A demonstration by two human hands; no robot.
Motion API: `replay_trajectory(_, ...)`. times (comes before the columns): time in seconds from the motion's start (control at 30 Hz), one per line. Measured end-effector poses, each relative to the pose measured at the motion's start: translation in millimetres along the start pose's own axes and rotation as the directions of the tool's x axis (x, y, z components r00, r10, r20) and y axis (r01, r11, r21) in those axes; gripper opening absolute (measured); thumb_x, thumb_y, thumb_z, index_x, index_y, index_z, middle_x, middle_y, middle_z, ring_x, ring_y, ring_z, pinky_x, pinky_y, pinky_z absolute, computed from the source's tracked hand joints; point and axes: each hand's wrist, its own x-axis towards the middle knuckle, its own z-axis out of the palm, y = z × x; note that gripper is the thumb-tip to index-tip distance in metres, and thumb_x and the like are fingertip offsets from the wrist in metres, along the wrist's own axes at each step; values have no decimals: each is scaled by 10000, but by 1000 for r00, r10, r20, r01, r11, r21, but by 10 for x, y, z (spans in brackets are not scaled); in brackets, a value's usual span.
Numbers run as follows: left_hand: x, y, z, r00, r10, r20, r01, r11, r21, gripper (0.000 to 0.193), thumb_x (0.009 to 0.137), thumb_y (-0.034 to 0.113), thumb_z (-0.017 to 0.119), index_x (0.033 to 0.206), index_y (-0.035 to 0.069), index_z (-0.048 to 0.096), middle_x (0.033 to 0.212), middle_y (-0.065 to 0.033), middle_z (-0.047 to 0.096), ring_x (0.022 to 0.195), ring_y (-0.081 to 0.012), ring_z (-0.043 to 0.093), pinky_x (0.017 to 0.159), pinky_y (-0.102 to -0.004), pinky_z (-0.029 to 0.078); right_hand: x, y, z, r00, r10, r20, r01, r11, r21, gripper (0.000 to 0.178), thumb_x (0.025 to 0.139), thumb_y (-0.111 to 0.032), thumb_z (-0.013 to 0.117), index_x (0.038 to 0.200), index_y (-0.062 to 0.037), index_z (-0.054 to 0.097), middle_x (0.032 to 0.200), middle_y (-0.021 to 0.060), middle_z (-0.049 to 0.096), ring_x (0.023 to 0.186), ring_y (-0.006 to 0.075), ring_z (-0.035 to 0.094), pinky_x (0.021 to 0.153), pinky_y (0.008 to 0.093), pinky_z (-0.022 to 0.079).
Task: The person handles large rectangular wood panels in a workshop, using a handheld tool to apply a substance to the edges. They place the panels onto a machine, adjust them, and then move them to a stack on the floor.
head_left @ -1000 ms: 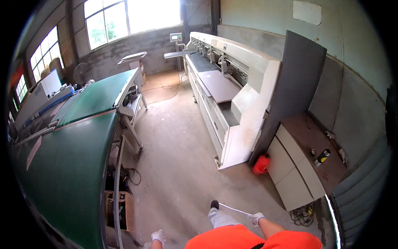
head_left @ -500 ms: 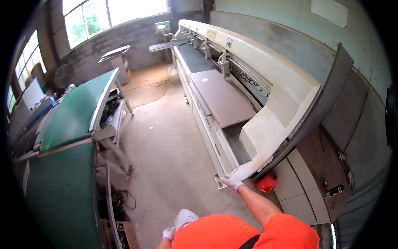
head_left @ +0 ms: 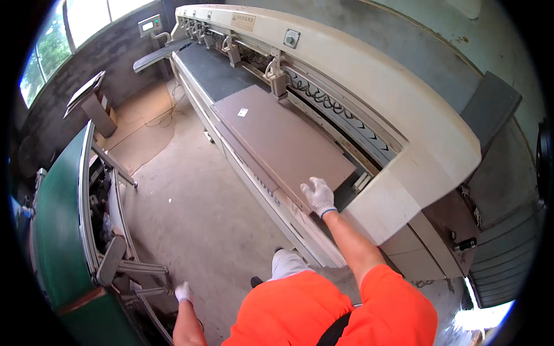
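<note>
My right hand, in a white glove, is at the near end of a flat brown panel, fingers spread and holding nothing. Whether it touches the panel or hovers just over it, I cannot tell. A small white label is on the panel's far part. The panel lies on the dark bed of a long cream machine. Low on the left, my gloved left hand hangs over the floor near a metal frame, its fingers curled in with nothing seen in them.
A green-topped conveyor table with metal legs runs along the left. The machine's rounded end cover stands right of my arm. Low cabinets are behind it. A control screen and a small stand are farther off.
I have moved forward along the machine. My right hand has gone from the machine's lower near corner to the panel's near end. My left hand has swung out leftward from beside my leg.
</note>
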Motion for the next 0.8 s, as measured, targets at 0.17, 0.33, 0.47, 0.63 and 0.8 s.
replay_trajectory(0.17, 522, 2756, 600, 949, 161, 270, 59, 752, -656, 109, 996, 174, 686, 964, 71, 674, 755, -8, 616, 589, -112, 553, 498, -280, 418, 1360, 413, 222, 997, 10, -71, -25, 977, -214, 739, 930, -557, 724, 1400, -3, 589, 1432, 221, 582, 1320, 396, 579, 1093, 484, 485)
replay_trajectory(0.33, 289, 4546, 1438, 796, 270, 541, 158, 771, -616, 345, 1006, 272, 720, 1257, 44, 658, 957, -51, 666, 779, -180, 665, 655, -324, 543, 2670, 589, 532, 980, 191, 63, -152, 906, -396, 916, 899, -687, 684, 1493, -9, 522, 1568, 227, 470, 1437, 389, 480, 1193, 529, 381)
replay_trajectory(0.47, 288, 5809, 2062, 786, 196, 586, 203, 814, -544, 575, 989, 359, 749, 1396, 3, 553, 1178, -104, 638, 930, -220, 662, 719, -362, 562, 3482, 554, 509, 890, 364, 275, -267, 905, -331, 1100, 836, -765, 701, 1574, 8, 442, 1591, 285, 465, 1464, 408, 478, 1211, 498, 384)
replay_trajectory(0.63, 508, 6653, 2378, 814, 88, 574, 297, 786, -542, 810, 951, 396, 794, 1504, -50, 406, 1360, -203, 587, 1100, -314, 653, 832, -467, 585, 3912, 605, 776, 889, 298, 347, -237, 949, -206, 1178, 745, -726, 810, 1564, 38, 443, 1507, 291, 561, 1418, 406, 536, 1182, 450, 431)
replay_trajectory(0.8, 569, 6429, 2510, 854, 143, 501, 271, 700, -661, 704, 924, 294, 820, 1437, -62, 494, 1327, -188, 643, 1167, -304, 663, 958, -458, 563, 3982, 537, 860, 881, 227, 416, -154, 967, -201, 1165, 721, -706, 834, 1574, -6, 458, 1614, 260, 447, 1515, 392, 406, 1255, 442, 326)
